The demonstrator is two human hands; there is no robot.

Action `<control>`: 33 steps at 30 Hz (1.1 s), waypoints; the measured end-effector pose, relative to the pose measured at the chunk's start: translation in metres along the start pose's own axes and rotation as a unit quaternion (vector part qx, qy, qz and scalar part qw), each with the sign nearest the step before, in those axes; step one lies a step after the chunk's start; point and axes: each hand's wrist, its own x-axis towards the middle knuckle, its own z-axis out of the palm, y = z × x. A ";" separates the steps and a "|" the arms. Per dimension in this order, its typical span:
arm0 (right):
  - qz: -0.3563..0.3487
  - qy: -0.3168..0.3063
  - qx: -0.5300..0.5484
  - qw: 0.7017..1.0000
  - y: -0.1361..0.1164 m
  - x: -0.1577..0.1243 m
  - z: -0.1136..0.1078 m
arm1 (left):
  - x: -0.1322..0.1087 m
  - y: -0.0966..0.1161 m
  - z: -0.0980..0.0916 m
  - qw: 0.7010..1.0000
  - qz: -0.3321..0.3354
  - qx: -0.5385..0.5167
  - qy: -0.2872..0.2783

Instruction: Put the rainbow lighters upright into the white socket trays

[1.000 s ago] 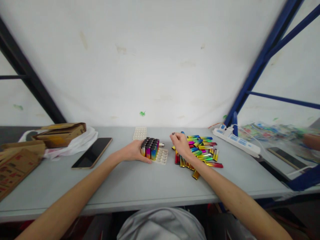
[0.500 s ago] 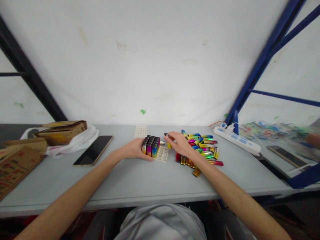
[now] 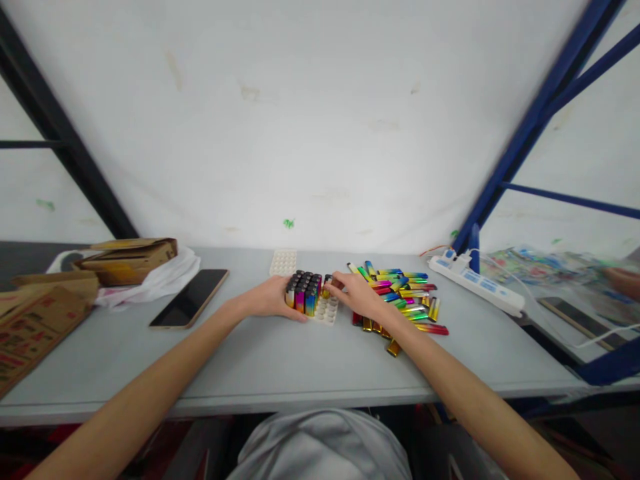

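Observation:
Several shiny lighters (image 3: 304,293) with black tops and rainbow-coloured bodies stand upright, packed together, in a white tray with round holes (image 3: 329,312). My left hand (image 3: 273,298) curls round the left side of this block, thumb along its near side. Between the fingertips of my right hand (image 3: 353,290) is a gold lighter (image 3: 326,288), held upright over the tray's right part, close to the block; whether its base sits in a hole cannot be seen. A loose pile of metallic lighters (image 3: 410,293) lies right of my right hand, partly behind the forearm.
Behind the block lies a second white tray (image 3: 283,261). To the left are a phone (image 3: 190,299), a white plastic bag (image 3: 173,277) and cardboard boxes (image 3: 133,262). A power strip (image 3: 477,285) lies at right. Beyond the blue post, another person's hand (image 3: 625,281) is near plastic bags.
My right hand has brought the gold lighter leftward and down to the tray, beside the standing block. My left hand stays round the block. The view has shifted slightly.

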 end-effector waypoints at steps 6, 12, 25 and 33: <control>-0.045 -0.008 -0.021 0.999 0.000 0.002 -0.004 | 0.000 0.001 -0.001 1.000 0.002 0.003 -0.006; -0.038 0.018 0.039 0.998 0.018 -0.002 -0.011 | -0.005 -0.002 -0.009 1.000 -0.005 0.011 -0.014; 0.043 0.032 0.025 0.998 0.026 0.010 0.005 | -0.012 -0.009 -0.023 0.998 -0.042 0.022 -0.030; 0.111 0.155 0.332 0.924 0.035 0.009 -0.015 | -0.003 0.000 -0.005 1.000 -0.018 0.009 0.014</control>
